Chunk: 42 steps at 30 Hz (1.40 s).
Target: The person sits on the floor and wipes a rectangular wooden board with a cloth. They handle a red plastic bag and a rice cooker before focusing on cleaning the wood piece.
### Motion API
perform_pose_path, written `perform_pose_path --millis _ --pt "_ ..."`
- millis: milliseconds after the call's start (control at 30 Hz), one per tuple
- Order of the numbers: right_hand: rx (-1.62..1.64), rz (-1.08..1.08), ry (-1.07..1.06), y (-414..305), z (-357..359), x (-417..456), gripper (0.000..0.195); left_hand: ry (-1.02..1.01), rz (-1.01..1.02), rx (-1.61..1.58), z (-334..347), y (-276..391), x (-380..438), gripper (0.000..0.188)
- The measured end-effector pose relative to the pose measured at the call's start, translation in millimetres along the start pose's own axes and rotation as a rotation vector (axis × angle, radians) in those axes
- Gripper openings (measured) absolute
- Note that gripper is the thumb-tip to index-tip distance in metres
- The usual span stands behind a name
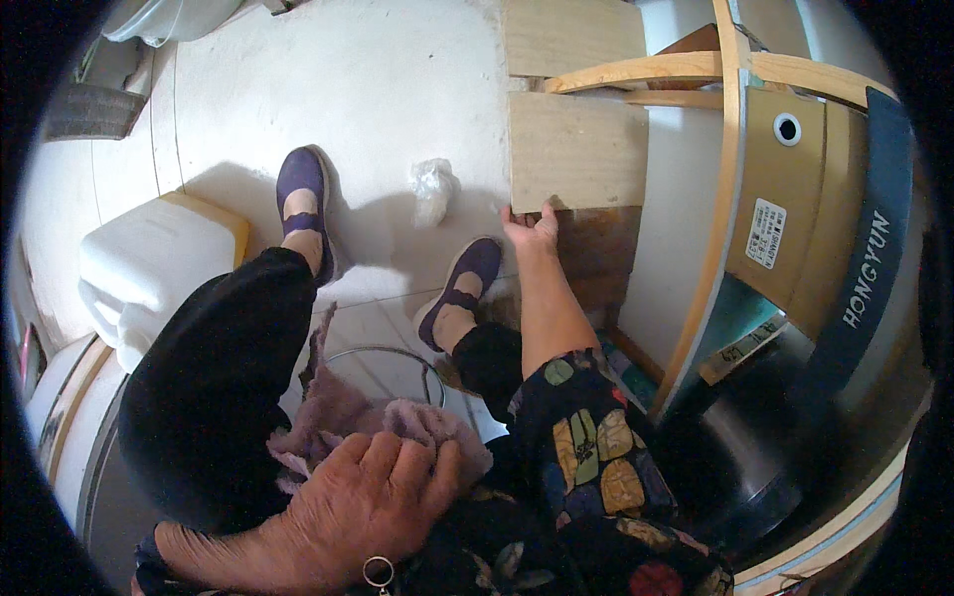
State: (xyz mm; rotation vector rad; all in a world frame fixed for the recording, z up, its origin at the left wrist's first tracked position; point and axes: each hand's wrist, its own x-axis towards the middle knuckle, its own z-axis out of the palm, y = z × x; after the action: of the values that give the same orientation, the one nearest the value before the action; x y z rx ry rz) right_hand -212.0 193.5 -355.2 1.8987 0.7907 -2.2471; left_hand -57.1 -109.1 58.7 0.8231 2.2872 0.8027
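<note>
My left hand (373,492) is closed around a crumpled pink cloth (432,425) at my lap, back of the hand up. Farther out, my right hand (533,227) holds the near edge of a pale wooden board (577,153). Its thumb shows at the edge, and the other fingers are partly hidden there. Beneath that edge is a darker brown wooden surface (600,238). A second pale board (574,37) lies beyond the first, with a narrow gap between them.
A white plastic jerrycan (160,249) stands left of my legs. Crumpled clear plastic (434,190) lies on the floor between my purple shoes and the board. At right, a wooden frame (730,149) stands before a cardboard box (782,186). A metal ring (387,349) shows between my legs.
</note>
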Motion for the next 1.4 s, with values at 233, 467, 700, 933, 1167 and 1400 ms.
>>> perform_pose_path --millis 233,467,700,933,1167,1400 --pt "-0.096 0.056 0.046 -3 2 -8 0.066 0.053 -0.011 -0.023 4 4 7 0.049" --pt "-0.078 -0.041 -0.185 -18 -5 0 0.063 0.06 0.049 -0.007 0 1 11 0.051" --pt "0.179 -0.088 -0.308 -12 7 2 0.049 0.12 0.049 -0.009 -2 1 9 0.053" --pt "0.09 -0.251 -0.253 -4 9 -50 0.055 0.18 0.061 0.014 2 6 -2 0.053" --pt "-0.962 -1.029 -0.32 52 -65 -114 0.071 0.196 0.098 0.094 16 8 -11 0.042" --pt "-1.485 -1.269 -0.492 112 -93 -260 0.072 -0.016 0.027 0.166 7 18 -26 0.023"
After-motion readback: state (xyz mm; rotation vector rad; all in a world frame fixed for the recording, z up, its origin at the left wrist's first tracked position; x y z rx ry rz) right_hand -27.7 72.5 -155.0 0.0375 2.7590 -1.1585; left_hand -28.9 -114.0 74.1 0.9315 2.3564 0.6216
